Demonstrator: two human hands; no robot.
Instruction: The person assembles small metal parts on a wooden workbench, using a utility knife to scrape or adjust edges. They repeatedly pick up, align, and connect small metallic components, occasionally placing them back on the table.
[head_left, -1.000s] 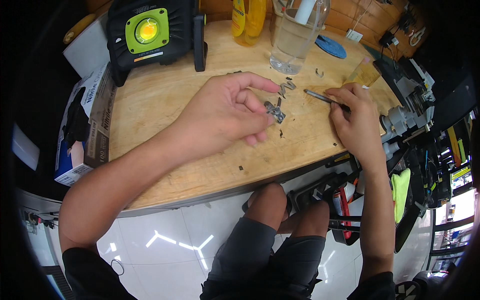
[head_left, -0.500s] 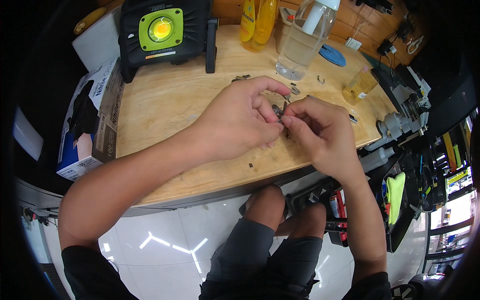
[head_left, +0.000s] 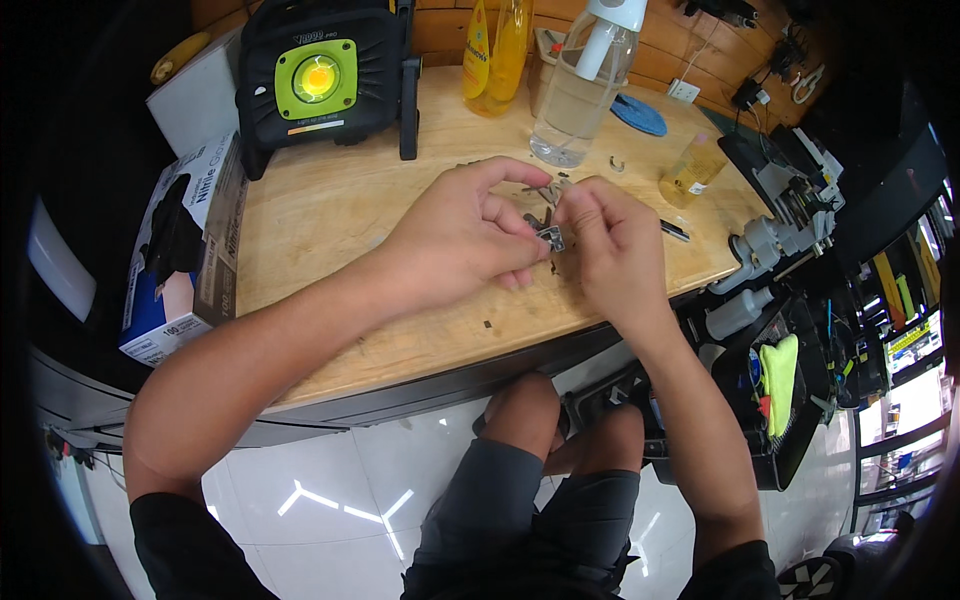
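This looks like a workshop to me: a scuffed wooden bench (head_left: 330,210), a rugged work lamp (head_left: 375,95) at eleven o'clock, boxed gloves (head_left: 215,180) at nine, metal fixture (head_left: 785,240) near three, cluttered black tray (head_left: 790,458) at four.

small part (head_left: 555,238): bright metal, glinting from here | tabletop (head_left: 320,225): pale wood, smooth, faint sheen | lamp housing (head_left: 374,92): matt black plastic | bottle (head_left: 572,118): clear, glossy | floor (head_left: 330,490): polished, mirroring lights | towel (head_left: 778,382): matt cloth
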